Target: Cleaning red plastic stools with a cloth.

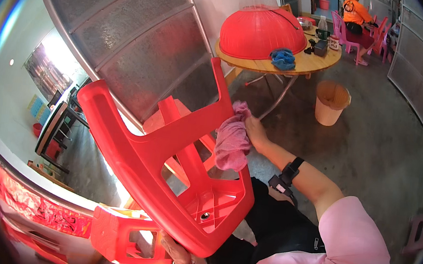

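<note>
A red plastic stool (146,179) is held up, tilted, with its legs pointing upward and away from me. The ribbed underside of its seat faces me, with a small round hole in it. My left hand (177,251) grips the stool from below, at the seat end; part of its fingers is hidden behind the plastic. In my right hand (256,133) is a bunched pink cloth (231,145), which lies against the right-hand leg of the stool. Another red stool (121,234) rests on its side at lower left, just behind my left hand.
A round wooden table (256,63) bears a large red mesh food cover (263,34), a blue cloth (283,58) and a bottle (322,28). A bin (330,105) stands on the floor. Metal-framed door panels (129,36) rise close beyond the stool. A person (356,16) sits far back.
</note>
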`<act>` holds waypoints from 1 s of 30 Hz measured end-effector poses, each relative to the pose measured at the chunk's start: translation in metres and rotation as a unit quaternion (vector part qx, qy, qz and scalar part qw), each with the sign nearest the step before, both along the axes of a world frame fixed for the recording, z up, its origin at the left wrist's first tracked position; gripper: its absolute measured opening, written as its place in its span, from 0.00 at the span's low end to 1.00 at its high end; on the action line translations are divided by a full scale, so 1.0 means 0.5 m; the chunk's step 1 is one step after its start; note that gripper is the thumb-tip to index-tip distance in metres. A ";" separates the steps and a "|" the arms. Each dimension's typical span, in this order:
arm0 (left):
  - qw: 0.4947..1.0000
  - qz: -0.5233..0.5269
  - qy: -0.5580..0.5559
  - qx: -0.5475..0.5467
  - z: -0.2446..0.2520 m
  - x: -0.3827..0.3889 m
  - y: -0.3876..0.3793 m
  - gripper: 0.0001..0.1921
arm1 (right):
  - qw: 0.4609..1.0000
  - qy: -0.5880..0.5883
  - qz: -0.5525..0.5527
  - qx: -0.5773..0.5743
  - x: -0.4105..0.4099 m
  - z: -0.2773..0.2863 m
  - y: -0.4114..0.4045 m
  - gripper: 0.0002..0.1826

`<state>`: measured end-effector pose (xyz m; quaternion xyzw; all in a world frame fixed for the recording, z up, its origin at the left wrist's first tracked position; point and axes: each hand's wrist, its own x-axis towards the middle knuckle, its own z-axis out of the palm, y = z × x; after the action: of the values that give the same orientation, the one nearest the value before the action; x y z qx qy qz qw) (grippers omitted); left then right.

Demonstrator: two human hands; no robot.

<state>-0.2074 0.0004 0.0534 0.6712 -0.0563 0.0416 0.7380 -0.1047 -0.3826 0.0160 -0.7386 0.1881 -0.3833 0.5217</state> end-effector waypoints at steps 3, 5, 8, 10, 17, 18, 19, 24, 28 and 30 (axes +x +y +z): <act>0.999 0.040 -0.013 0.012 -0.028 0.008 0.008 0.31 | 0.916 -0.040 0.178 0.357 -0.019 -0.016 0.054 0.22; 0.998 0.031 -0.020 0.044 -0.013 -0.014 -0.001 0.31 | 0.936 -0.021 0.211 0.282 -0.043 0.005 0.009 0.24; 0.997 0.029 -0.040 0.057 -0.015 -0.028 -0.003 0.32 | 0.936 0.060 0.264 0.225 -0.048 0.036 -0.036 0.25; 0.995 0.058 -0.048 0.064 0.002 -0.036 -0.017 0.32 | 0.893 0.003 0.292 0.342 -0.055 0.102 0.024 0.25; 0.996 0.050 -0.029 0.071 -0.030 -0.027 0.001 0.28 | 0.957 0.008 0.254 0.141 -0.143 0.047 0.169 0.32; 0.973 0.165 0.044 0.158 -0.005 -0.039 -0.040 0.28 | 0.879 0.090 0.346 0.316 -0.167 0.032 0.176 0.33; 0.973 0.166 0.042 0.156 -0.001 -0.044 -0.052 0.28 | 0.879 0.089 0.347 0.315 -0.176 0.007 0.171 0.33; 0.992 0.120 -0.019 0.042 -0.012 -0.045 -0.043 0.27 | 0.821 0.045 0.477 0.310 -0.165 -0.041 0.127 0.28; 0.997 0.057 -0.037 -0.020 -0.033 -0.039 0.019 0.28 | 0.708 -0.018 0.403 0.579 -0.101 -0.030 0.125 0.28; 0.997 0.010 -0.060 0.040 -0.041 -0.032 0.052 0.28 | 0.720 -0.016 0.404 0.564 -0.103 -0.018 0.139 0.27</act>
<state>-0.2235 0.0264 0.0328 0.6971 -0.0956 0.0873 0.7051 -0.1564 -0.3132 0.0068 -0.3075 0.0451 0.0290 0.9500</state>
